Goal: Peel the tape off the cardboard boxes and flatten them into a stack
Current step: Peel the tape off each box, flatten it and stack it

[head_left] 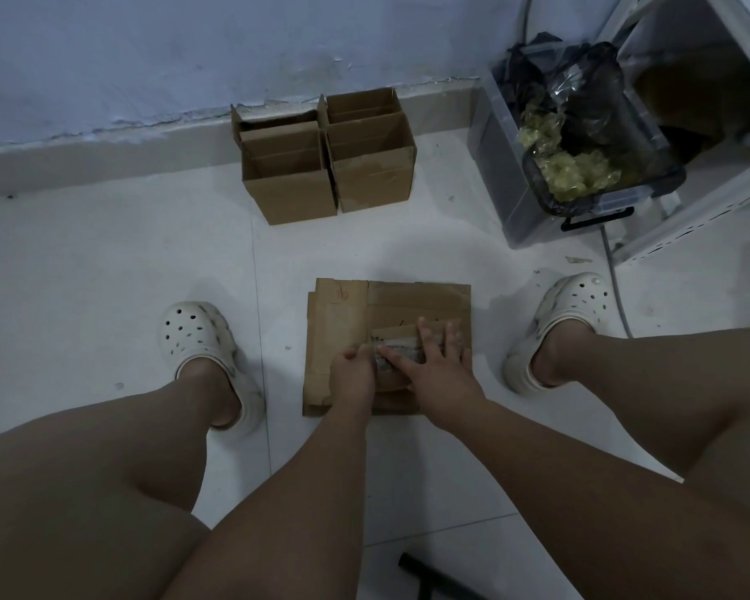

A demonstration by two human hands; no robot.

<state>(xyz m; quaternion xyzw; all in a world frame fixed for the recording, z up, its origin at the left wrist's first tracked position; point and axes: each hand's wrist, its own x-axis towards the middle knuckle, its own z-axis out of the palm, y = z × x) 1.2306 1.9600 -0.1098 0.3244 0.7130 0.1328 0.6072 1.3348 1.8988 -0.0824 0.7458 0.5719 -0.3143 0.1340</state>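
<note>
A person looks down at a white tiled floor (105, 262), bare legs apart, with a white perforated clog on each foot.

Between the feet lies a stack of flattened cardboard boxes (343, 322), brown and creased, near the middle of the floor. On top of the stack, toward its right side, sits a smaller flattened box (392, 333) with a strip of pale tape (401, 353) running across it.

The left hand (352, 371) rests at the left end of that strip, its fingers curled in and apparently pinching the tape's end. The right hand (444, 370) lies flat on the smaller box, fingers straight and spread, pressing the cardboard down, with the forefinger stretched along the tape.

Farther away, against the base of the pale blue wall (191, 49), stand four open cardboard boxes (334, 166) in a tight two-by-two cluster, flaps up.

At the floor's far right corner stands a clear plastic bin (501, 175) lined with a black bag (598, 106); crumpled yellowish wads of tape (574, 175) lie inside. Beside it is a white metal shelf frame (711, 210). A dark bar (414, 567) lies at the near edge of the floor.
</note>
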